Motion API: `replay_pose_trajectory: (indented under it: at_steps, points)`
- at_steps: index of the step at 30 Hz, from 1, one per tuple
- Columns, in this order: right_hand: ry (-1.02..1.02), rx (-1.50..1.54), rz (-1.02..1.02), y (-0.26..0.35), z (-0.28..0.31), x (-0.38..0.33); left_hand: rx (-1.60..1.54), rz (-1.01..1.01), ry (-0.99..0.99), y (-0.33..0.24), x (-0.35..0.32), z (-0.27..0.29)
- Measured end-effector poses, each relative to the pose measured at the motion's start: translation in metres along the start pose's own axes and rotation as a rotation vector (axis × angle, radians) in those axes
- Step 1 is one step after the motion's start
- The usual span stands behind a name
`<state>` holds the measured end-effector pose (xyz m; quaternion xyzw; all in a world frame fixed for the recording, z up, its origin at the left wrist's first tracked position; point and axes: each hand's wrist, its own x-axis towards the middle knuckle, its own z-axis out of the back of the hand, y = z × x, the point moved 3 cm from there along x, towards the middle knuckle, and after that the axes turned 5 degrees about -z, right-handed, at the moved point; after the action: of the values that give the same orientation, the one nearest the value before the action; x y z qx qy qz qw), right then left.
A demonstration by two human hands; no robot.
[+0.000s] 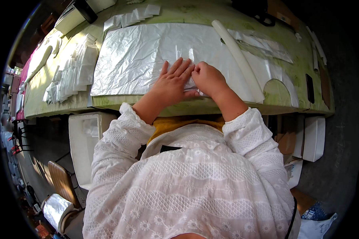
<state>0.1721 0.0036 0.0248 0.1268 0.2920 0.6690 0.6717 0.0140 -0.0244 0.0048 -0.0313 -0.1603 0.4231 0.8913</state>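
Note:
A large shiny sheet of clear plastic film (127, 59) lies crinkled over the table in front of me. Flat on it rests my left hand (172, 83), fingers stretched and slightly spread, pressing down. My right hand (208, 78) is closed just beside it, its curled fingers touching the left fingertips. Whatever the right fingers pinch is hidden; clear plastic shows between the two hands. Just beyond the left fingertips, small glossy folds of plastic (183, 51) stand out on the sheet.
Overlapping clear plastic bags (77, 65) lie at the left, with more small bags (133, 16) at the back. A long white tube (239, 59) slants across the sheet's right side. Further right are plastic strips (263, 44) and a black phone (310, 88). A white foam box (76, 149) stands below the table edge.

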Motion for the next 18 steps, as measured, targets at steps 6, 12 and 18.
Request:
replay_pose_trajectory:
  at_steps: [6,12,18]
  points:
    - [-0.074,0.165,0.061,-0.011,-0.007,-0.029,0.034,0.000,0.105,0.000,0.006,0.002]
    - [0.084,0.522,0.195,-0.032,-0.005,-0.091,-0.056,-0.164,0.234,-0.029,-0.016,0.019]
    - [-0.370,0.230,0.753,-0.043,0.019,-0.095,-0.153,-0.185,0.156,-0.034,-0.028,0.015]
